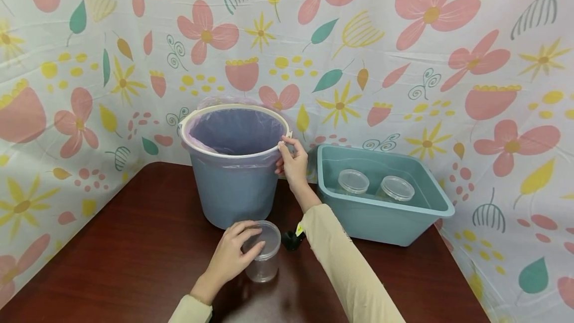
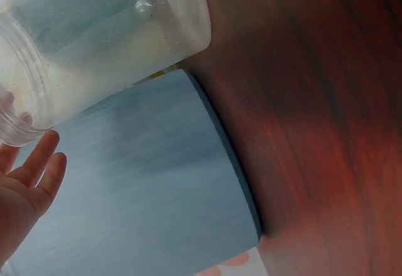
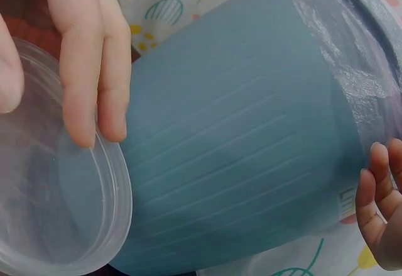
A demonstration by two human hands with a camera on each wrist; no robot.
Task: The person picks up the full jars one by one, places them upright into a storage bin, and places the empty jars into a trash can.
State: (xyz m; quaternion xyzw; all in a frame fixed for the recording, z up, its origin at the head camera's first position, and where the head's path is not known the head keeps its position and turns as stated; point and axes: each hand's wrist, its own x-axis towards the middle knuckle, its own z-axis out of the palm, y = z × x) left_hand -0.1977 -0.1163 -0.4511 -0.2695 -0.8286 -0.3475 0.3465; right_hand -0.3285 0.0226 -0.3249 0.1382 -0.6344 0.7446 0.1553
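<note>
A blue-grey trash can [image 1: 235,183] stands toward the back, lined with a thin, pale plastic bag [image 1: 202,136] folded over its rim. Around its top runs a white ring [image 1: 237,155]. My right hand [image 1: 296,163] pinches this ring at its right side, thumb on the near face. In front of the can is a clear, lidded plastic jar [image 1: 263,269], upright. The fairly straight fingers of my left hand [image 1: 233,248] rest over its lid [image 3: 56,232]. Through the jar wall [image 2: 119,43] no contents show.
A blue-green basin [image 1: 381,221] at the right holds two lidded clear jars [image 1: 353,181]. A small black object with a yellow tag [image 1: 299,230] shows by the right sleeve. Flower-printed cloth [image 1: 358,64] hangs behind the dark wooden table [image 1: 112,253].
</note>
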